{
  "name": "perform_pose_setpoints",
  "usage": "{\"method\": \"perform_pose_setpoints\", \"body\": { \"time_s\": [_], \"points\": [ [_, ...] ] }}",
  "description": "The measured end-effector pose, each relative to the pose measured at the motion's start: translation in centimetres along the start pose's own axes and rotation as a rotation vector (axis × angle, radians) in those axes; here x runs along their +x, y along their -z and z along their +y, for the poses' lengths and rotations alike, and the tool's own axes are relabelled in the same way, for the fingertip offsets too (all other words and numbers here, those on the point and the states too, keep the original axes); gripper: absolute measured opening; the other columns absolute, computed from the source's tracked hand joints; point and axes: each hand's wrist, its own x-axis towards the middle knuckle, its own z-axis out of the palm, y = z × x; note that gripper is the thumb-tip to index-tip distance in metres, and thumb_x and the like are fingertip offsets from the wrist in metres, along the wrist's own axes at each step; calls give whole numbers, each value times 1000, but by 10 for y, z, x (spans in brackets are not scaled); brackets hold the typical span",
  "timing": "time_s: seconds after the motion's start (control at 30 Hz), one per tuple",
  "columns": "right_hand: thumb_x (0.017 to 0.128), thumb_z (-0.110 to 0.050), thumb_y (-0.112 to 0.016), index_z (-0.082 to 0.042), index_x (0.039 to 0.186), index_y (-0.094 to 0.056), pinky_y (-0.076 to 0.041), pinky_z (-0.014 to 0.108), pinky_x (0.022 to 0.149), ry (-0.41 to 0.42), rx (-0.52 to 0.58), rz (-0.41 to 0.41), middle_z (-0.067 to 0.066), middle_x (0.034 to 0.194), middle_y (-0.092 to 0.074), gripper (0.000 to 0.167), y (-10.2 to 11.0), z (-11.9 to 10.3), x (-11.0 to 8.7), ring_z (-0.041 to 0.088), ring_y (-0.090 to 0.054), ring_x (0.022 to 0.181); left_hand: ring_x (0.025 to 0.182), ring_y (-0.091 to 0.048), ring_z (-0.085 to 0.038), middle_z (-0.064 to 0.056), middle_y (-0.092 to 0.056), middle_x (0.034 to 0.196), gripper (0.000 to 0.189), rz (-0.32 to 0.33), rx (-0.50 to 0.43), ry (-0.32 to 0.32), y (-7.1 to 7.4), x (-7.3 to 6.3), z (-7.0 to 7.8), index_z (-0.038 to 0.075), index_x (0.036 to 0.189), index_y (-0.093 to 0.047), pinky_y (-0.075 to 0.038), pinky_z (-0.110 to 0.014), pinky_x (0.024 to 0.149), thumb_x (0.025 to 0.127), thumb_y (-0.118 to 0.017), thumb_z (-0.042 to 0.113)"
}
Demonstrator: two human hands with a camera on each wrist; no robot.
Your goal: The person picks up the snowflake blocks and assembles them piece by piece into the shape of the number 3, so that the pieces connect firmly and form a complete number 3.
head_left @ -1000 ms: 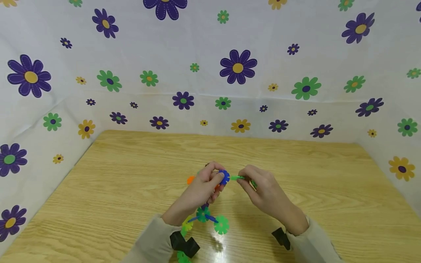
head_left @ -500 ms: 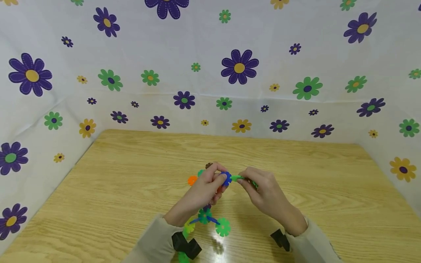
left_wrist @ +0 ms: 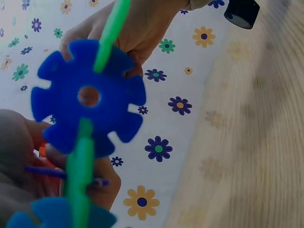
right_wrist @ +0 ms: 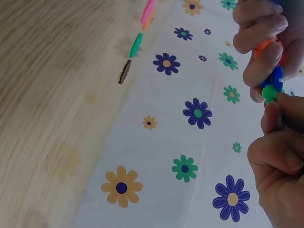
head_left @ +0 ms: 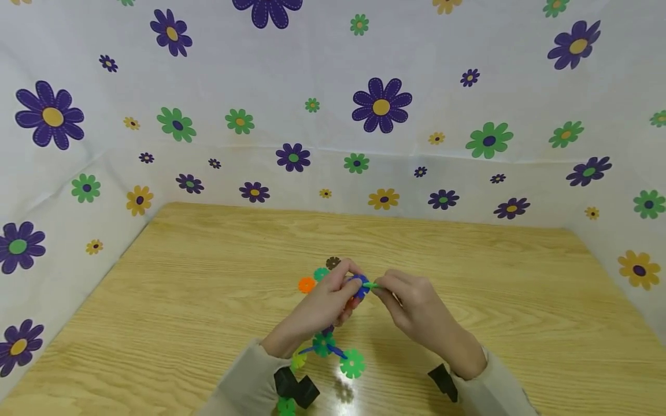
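My left hand (head_left: 333, 294) pinches a blue notched plastic disc (head_left: 360, 286) between thumb and fingers. Opposite it, my right hand (head_left: 416, 303) pinches a light green notched disc (left_wrist: 114, 28), turned edge-on. In the left wrist view this green disc's edge meets a notch in the blue disc's rim; how deep it sits cannot be told. Another green disc (left_wrist: 80, 175) stands edge-on at the blue disc's opposite side. Orange (right_wrist: 262, 49) shows among the left fingers. Below the left hand, a teal-green disc (head_left: 324, 343) joins blue pieces and a bright green disc (head_left: 352, 363).
Brown (head_left: 333, 263), teal (head_left: 321, 274) and orange (head_left: 306, 285) discs form a row beyond the left hand. A yellow disc (head_left: 299, 359) and a green one (head_left: 286, 406) are partly behind the left wrist's black camera (head_left: 296, 388). Flower-printed cloth surrounds the wooden table (head_left: 208, 260).
The hands have drawn slightly closer together. The green disc, earlier beside the blue disc's edge, now overlaps its rim. More of the brown, teal and orange discs shows.
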Motion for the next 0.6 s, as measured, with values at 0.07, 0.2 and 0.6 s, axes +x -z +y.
{"method": "perform_pose_setpoints", "body": {
  "time_s": [0.07, 0.2, 0.6],
  "points": [
    [108, -23, -47, -4, 88, -66, -38, 13, 50, -28, 29, -4, 1, 76, -63, 34, 2, 1, 0, 4, -44, 57, 53, -39, -12, -3, -48, 75, 24, -2, -32, 11, 1, 1, -2, 2, 126, -47, -34, -20, 48, 113, -36, 18],
    [102, -12, -64, -3, 93, -69, -36, 17, 46, -197, 70, -60, -7, 71, -57, 14, 9, 6, -3, -1, -39, 55, 54, -44, -11, -5, -51, 78, 28, 6, -82, 19, 4, 3, -6, 0, 130, -48, -38, -21, 49, 113, -37, 18],
    [111, -14, -37, 11, 148, -41, -45, 48, 83, -850, 341, -506, 25, 122, -48, 45, 33, 23, -14, 40, -49, 106, 77, -66, -18, -8, -65, 88, 18, 97, -146, 10, 10, 5, -10, -1, 120, -45, -52, -29, 70, 112, -38, 12]
  ]
}}
